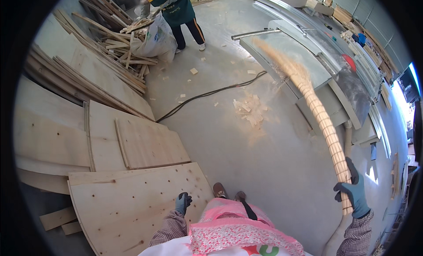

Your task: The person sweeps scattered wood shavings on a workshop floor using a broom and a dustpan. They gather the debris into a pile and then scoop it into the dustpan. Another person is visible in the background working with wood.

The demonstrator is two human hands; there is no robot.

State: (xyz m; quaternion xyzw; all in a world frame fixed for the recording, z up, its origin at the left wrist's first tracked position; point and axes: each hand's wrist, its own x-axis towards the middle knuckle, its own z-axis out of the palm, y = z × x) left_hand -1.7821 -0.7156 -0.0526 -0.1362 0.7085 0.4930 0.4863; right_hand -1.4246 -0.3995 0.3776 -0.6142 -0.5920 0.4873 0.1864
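Note:
My right hand [354,192], in a grey-blue glove with dark fingers, is wrapped round the lower end of a long straw broom [325,124]. The bound handle slants up and away, and the loose bristles fan out over the grey metal top of a machine table [264,42]. My left hand [183,203], gloved the same way, hangs near my body with its fingers curled in and nothing visible in them. Below it lies a large plywood sheet [141,203] with dark knots.
Plywood boards [48,119] lean along the left. Wood scraps and sawdust [252,110] lie on the floor, crossed by a black cable [207,95]. At the far left, a co-worker [180,13] stands by a white sack [156,40] and piled offcuts [119,46].

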